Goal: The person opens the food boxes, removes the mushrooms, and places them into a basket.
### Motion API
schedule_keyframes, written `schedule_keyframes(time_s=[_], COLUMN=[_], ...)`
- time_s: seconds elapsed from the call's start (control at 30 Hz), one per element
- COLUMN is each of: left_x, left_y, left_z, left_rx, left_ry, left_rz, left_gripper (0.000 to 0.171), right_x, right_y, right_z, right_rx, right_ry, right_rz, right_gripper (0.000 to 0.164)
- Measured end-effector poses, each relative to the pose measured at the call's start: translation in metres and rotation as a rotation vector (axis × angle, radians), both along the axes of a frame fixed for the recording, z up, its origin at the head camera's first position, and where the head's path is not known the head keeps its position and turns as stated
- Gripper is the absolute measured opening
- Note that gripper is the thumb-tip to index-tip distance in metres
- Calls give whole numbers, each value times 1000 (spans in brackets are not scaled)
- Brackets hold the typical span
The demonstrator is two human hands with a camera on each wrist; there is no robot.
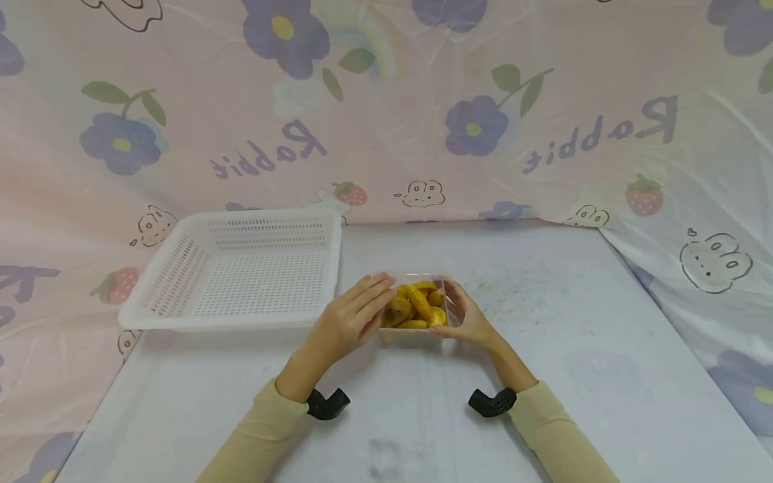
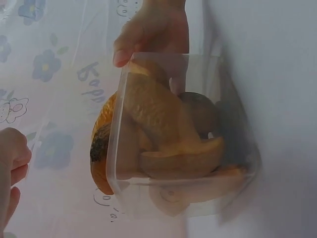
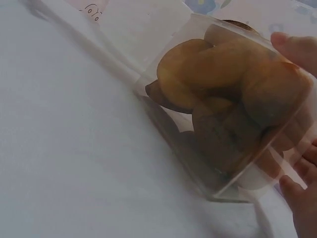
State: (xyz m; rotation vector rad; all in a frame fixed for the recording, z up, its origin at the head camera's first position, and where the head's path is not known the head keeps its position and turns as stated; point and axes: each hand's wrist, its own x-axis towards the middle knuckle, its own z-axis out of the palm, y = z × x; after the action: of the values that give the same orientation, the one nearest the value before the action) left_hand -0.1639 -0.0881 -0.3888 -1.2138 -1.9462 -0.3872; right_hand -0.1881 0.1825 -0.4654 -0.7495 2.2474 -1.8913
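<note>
A clear plastic box (image 1: 414,329) stands on the white table, filled with several yellow, curved and rounded pieces (image 1: 418,302) whose kind I cannot tell. One piece with a dark rough end (image 2: 101,148) rises above the rim in the left wrist view. My right hand (image 1: 469,318) grips the box's right end, thumb at the front and fingers toward the back. At the left end, my left hand (image 1: 348,318) has its fingers extended beside and above the box. In the left wrist view a gap separates this hand (image 2: 11,173) from the box wall.
To the left of the box sits a large white perforated plastic basket (image 1: 335,268). A patterned cloth (image 1: 386,121) with flowers and rabbits hangs behind the table (image 1: 604,416). Each wrist carries a black device (image 1: 492,402).
</note>
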Motion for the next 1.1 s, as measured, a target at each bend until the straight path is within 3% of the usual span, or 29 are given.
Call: schedule_keyframes(time_s=[0.47, 0.83, 1.1], left_x=[-13, -30, -37], left_y=[6, 12, 16], left_z=[11, 20, 26], left_rx=[23, 91, 111], left_ry=[-60, -93, -142], left_rz=[61, 56, 80], left_gripper=[43, 37, 33], right_x=[3, 4, 2], right_y=[0, -1, 0], right_z=[-1, 2, 0], right_rx=[-71, -158, -134], right_ry=[42, 52, 77], right_rz=[-14, 21, 32], right_gripper=[99, 102, 100])
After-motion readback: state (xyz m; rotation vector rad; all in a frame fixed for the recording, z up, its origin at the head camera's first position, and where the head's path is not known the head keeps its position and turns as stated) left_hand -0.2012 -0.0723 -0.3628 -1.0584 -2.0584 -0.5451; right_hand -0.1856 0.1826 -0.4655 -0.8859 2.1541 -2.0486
